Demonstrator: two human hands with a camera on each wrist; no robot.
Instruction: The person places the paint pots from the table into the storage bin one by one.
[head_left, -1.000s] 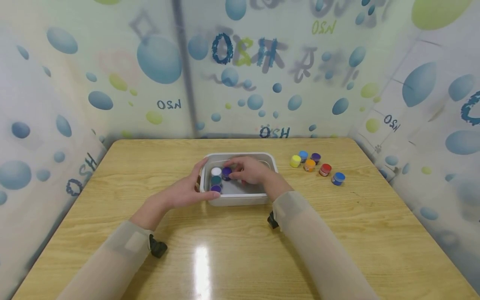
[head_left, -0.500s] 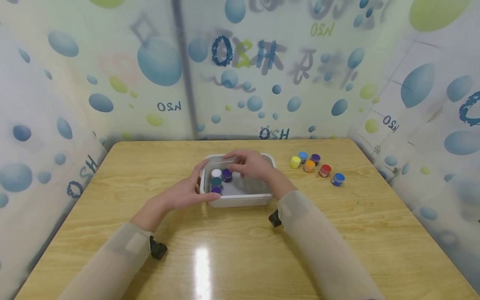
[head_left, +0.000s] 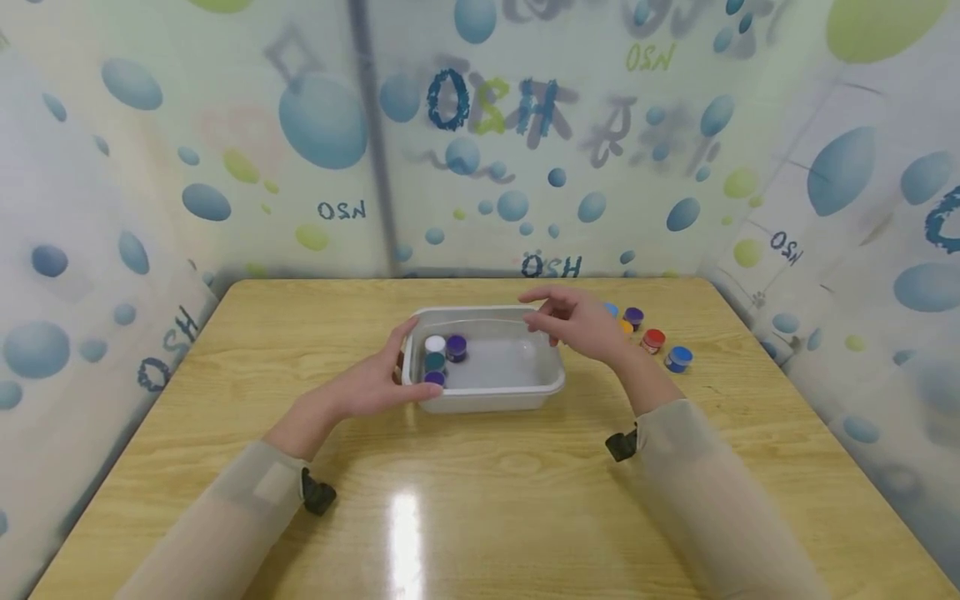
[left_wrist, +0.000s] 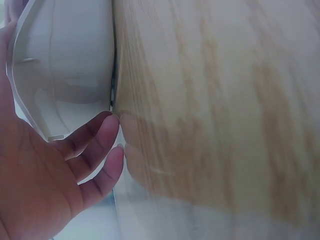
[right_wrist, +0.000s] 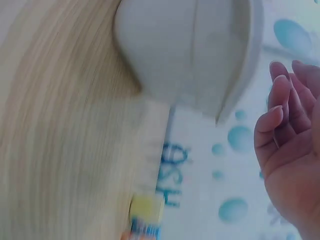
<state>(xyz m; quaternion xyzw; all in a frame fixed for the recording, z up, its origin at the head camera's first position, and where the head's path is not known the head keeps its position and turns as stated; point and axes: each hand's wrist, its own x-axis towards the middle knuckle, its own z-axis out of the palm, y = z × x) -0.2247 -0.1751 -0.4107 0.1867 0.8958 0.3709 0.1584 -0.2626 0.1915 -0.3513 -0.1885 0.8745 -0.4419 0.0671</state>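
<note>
My left hand point(head_left: 371, 383) grips the left end of a white plastic bin point(head_left: 491, 402), its thumb on the front rim and its index finger at the back-left corner. In the left wrist view, the fingers point(left_wrist: 102, 135) curl beside the bin's outer wall. Inside the bin's left part stand a white-lidded jar point(head_left: 435, 343), a dark green-lidded jar point(head_left: 434, 362) and two purple-lidded jars, one point(head_left: 456, 347) beside the others. Above the bin's right rim is my right hand point(head_left: 577, 323), holding nothing, its fingers loosely bent. The right wrist view shows that palm point(right_wrist: 295, 165) bare.
Right of the bin, several small paint jars stand on the wooden table point(head_left: 300, 333): a purple one point(head_left: 633, 317), a red one point(head_left: 653, 340), a blue one point(head_left: 678, 359), and others partly behind my right hand. A yellow-lidded jar point(right_wrist: 146, 209) appears in the right wrist view.
My right hand has left the bin's inside, rising and moving right to its right rim; it now covers part of the jars outside. My left hand has kept its place.
</note>
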